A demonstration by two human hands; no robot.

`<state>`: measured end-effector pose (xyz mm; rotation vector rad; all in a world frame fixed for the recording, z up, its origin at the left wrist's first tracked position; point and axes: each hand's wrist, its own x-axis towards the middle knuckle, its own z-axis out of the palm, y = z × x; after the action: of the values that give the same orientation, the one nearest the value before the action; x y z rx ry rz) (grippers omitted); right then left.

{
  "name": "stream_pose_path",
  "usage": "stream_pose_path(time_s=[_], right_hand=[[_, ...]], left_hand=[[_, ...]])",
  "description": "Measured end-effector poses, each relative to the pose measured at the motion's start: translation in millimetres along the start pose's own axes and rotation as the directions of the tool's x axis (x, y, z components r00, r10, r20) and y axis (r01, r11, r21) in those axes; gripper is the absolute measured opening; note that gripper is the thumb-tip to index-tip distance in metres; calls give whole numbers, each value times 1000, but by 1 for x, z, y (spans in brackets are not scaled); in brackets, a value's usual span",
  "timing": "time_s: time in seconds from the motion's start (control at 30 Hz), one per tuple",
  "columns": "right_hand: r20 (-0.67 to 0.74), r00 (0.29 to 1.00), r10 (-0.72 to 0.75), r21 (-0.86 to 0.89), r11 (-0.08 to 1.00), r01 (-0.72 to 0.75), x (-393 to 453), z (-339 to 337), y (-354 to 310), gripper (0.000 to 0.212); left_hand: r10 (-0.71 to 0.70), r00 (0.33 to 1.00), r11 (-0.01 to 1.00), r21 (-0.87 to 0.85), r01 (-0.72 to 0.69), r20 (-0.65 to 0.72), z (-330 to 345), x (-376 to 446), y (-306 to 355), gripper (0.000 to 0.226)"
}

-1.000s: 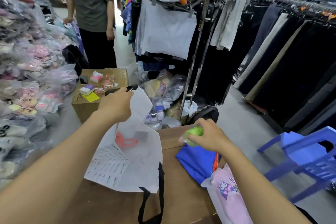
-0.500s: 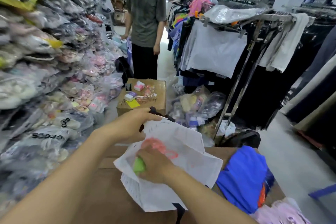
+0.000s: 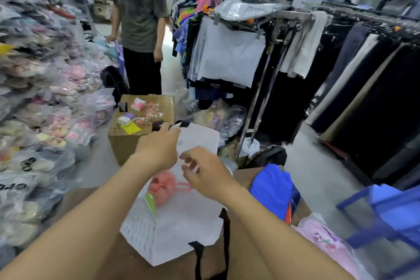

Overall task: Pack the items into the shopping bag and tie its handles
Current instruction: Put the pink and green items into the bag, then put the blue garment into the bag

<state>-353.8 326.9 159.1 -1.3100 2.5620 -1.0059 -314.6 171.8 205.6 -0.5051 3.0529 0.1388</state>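
A white shopping bag (image 3: pixel 181 223) with black handles (image 3: pixel 223 243) lies on the brown table (image 3: pixel 245 177). My left hand (image 3: pixel 159 150) grips the bag's upper edge and lifts it. Inside the thin fabric show a pink item (image 3: pixel 162 185) and a green item (image 3: pixel 150 202). My right hand (image 3: pixel 204 170) hovers just above the bag's mouth, fingers loosely curled and empty. A folded blue garment (image 3: pixel 272 188) lies to the right on the table. A pink packaged garment (image 3: pixel 325 241) lies at the table's near right corner.
A cardboard box (image 3: pixel 127 145) with small items stands beyond the table. A person in a grey shirt (image 3: pixel 139 7) stands behind it. Bagged goods (image 3: pixel 34 98) pile up on the left. Clothing racks (image 3: pixel 284 52) fill the right, with a blue plastic chair (image 3: pixel 386 211) near.
My right hand carried the green item from the table's right into the bag, let it go, and has come out empty. The left hand kept holding the bag's edge.
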Motion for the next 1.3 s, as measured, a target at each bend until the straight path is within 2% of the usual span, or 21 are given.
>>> stream_pose_path(time_s=[0.03, 0.1, 0.17, 0.2, 0.27, 0.37, 0.47, 0.57, 0.63, 0.73, 0.83, 0.97, 1.1, 1.3], right_hand=[[-151, 988, 20, 42, 999, -14, 4, -18, 12, 15], [-385, 913, 133, 124, 988, -92, 7, -35, 24, 8], [-524, 794, 307, 200, 951, -235, 4, -37, 48, 10], [-549, 733, 403, 251, 915, -315, 3, -35, 64, 10], [-510, 627, 588, 307, 806, -506, -1, -23, 108, 13], [-291, 473, 831, 206, 538, -818, -21, -1, 168, 55], [-164, 307, 937, 223, 339, -914, -39, 16, 196, 83], [-63, 235, 970, 253, 243, -936, -37, 28, 219, 99], [-46, 206, 977, 224, 211, -951, -31, 35, 229, 102], [-51, 200, 978, 152, 206, -967, -31, 38, 235, 97], [-50, 180, 982, 160, 186, -970, -36, 39, 239, 93], [-2, 200, 980, 282, 192, -940, -37, 50, 251, 76], [87, 204, 975, 473, 139, -870, -38, 59, 254, 48], [50, 267, 962, 592, 187, -784, -36, 54, 226, 40]], left_hand=[[-30, 1000, 999, 33, 30, -5, 1, 11, 7, 41], [-84, 996, 994, 73, 83, 5, 1, 11, 3, 36], [-131, 991, 985, 112, 128, 21, 6, 9, -3, 37], [-142, 990, 982, 125, 139, 22, 9, 7, -8, 37], [-150, 989, 979, 144, 146, 14, 13, 2, -15, 37], [-139, 990, 979, 151, 136, 12, 21, -4, -21, 33], [-139, 990, 978, 155, 136, 11, 28, -12, -23, 29], [-139, 990, 982, 124, 139, -13, 35, -10, -20, 26], [-144, 989, 982, 121, 146, -27, 38, -8, -20, 25], [-152, 988, 980, 122, 155, -39, 40, -8, -21, 24], [-159, 986, 978, 131, 164, -43, 41, -8, -20, 25], [-167, 985, 977, 130, 171, -37, 41, -8, -22, 27], [-175, 984, 978, 108, 177, -26, 40, -8, -23, 27], [-182, 983, 980, 78, 181, 3, 40, -7, -26, 28]])
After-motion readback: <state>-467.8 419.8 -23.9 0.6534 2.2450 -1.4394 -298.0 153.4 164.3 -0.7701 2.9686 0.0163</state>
